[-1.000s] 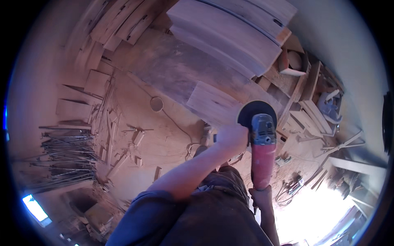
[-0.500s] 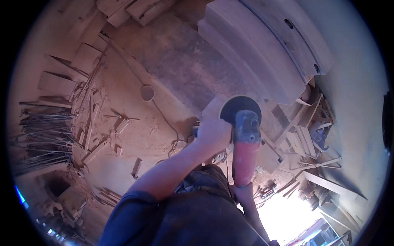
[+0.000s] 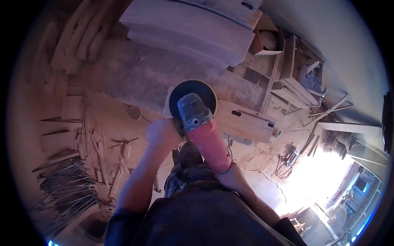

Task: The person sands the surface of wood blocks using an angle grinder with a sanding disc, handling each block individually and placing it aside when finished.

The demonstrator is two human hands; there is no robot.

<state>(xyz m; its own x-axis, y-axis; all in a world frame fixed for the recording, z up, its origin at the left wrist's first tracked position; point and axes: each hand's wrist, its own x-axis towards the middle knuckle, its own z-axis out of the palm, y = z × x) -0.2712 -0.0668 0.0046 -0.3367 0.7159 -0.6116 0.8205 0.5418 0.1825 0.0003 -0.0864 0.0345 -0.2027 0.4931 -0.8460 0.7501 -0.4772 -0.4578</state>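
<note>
A red angle sander with a grey head and a large round dark disc is held out in front of my body. My left hand is closed beside the head, apparently round a side handle that it mostly hides. At the sander's rear end, my right hand wraps round the grip. Below and beyond the disc lies a pale wooden panel with dark slots near its right end. Whether the disc touches the panel, I cannot tell.
A large pale shaped wooden piece lies at the far side. Offcuts and a box stand at the right. Metal rods and scrap strips are heaped at the left. A cord runs over the dusty floor near a bright opening.
The view has turned, so the large wooden piece now lies further left. The sander has tilted, its disc shifting left and its rear end pointing lower right. Both hands keep their hold.
</note>
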